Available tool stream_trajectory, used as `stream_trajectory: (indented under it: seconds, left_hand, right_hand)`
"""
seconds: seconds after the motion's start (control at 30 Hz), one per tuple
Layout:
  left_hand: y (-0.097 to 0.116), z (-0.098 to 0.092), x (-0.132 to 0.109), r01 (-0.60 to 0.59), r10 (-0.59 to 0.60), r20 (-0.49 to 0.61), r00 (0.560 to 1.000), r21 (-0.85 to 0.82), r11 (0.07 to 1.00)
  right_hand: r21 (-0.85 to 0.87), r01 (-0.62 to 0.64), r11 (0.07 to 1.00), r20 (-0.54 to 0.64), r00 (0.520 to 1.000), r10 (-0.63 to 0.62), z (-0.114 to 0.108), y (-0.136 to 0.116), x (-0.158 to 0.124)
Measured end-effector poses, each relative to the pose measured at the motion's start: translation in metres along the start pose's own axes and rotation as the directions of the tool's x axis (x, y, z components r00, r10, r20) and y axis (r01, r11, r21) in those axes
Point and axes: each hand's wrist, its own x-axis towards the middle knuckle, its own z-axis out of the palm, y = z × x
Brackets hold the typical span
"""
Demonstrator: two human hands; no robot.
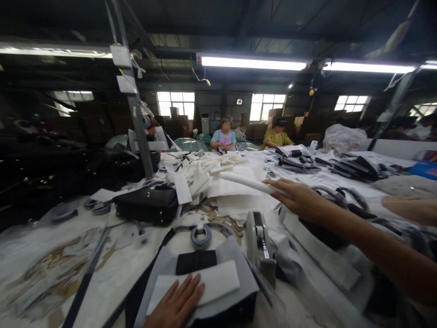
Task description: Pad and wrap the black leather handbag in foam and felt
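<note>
My left hand lies flat with fingers stretched out on a white foam sheet. That sheet rests on a grey dust bag over a black handbag at the near edge. My right hand reaches forward across the table and pinches a long rolled white sheet by its near end. The roll points toward a heap of white foam sheets in the middle of the table.
A tape dispenser stands right of the bag, a grey tape roll behind it. A black handbag sits left, beside a metal pole. Black straps lie far right. Two people sit at the far end.
</note>
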Motion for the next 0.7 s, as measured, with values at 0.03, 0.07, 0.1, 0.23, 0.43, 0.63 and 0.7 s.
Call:
stream_trajectory:
  seconds: [0.03, 0.07, 0.1, 0.23, 0.43, 0.63, 0.7]
  left_hand:
    - [0.000, -0.006, 0.000, 0.033, -0.029, 0.064, 0.998, -0.059, 0.998]
    - [0.000, -0.012, 0.001, 0.049, -0.036, 0.100, 0.994, -0.126, 0.991]
    - [0.000, -0.019, 0.002, 0.092, -0.065, 0.146, 0.987, -0.185, 0.978]
    - [-0.007, -0.039, 0.014, 0.253, -0.081, 0.393, 0.916, -0.408, 0.877]
    - [-0.029, -0.057, 0.029, 0.210, 0.046, 0.439, 0.897, -0.516, 0.831]
    - [-0.034, -0.069, 0.040, 0.183, 0.109, 0.464, 0.879, -0.540, 0.821]
    - [-0.034, -0.071, 0.041, 0.183, 0.110, 0.474, 0.874, -0.531, 0.827]
  right_hand:
    - [0.099, 0.057, 0.993, -0.060, 0.997, -0.051, 0.003, -0.012, -0.021]
    - [0.188, 0.106, 0.976, -0.106, 0.991, -0.087, 0.007, -0.024, -0.041]
    - [0.260, 0.136, 0.956, -0.141, 0.985, -0.102, 0.011, -0.036, -0.060]
    - [0.415, 0.235, 0.879, -0.188, 0.967, -0.171, 0.037, -0.083, -0.122]
    - [0.257, 0.353, 0.900, -0.360, 0.899, -0.250, 0.107, -0.158, -0.183]
    - [0.185, 0.277, 0.943, -0.482, 0.862, -0.159, 0.170, -0.212, -0.191]
    - [0.175, 0.239, 0.955, -0.481, 0.867, -0.129, 0.185, -0.221, -0.182]
